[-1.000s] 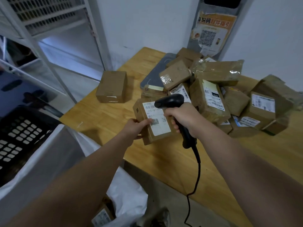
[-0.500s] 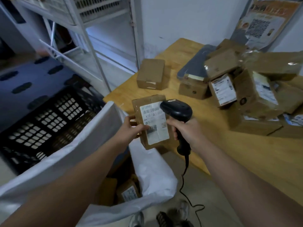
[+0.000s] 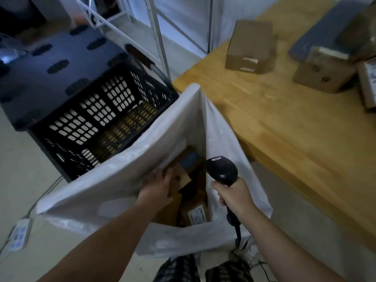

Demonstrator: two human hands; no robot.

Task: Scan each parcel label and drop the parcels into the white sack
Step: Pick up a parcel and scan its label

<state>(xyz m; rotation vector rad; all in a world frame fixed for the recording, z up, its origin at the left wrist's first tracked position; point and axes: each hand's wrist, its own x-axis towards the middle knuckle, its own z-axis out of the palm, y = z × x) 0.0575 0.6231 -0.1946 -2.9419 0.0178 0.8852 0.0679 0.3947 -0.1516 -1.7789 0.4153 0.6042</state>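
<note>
While your left hand (image 3: 156,188) reaches into the mouth of the white sack (image 3: 114,180) at lower centre, its fingers (image 3: 153,176) lie against a brown parcel (image 3: 180,179) just inside the rim. The blur hides whether they grip it or only touch it. Just to the right, your right hand (image 3: 237,198) is wrapped round the handle of the black barcode scanner (image 3: 221,169), whose head is over the sack. A labelled parcel (image 3: 195,213) lies deeper inside. Left of the sack stands a black crate (image 3: 97,119). At upper right a cardboard box (image 3: 251,45) sits on the counter (image 3: 284,129).
</note>
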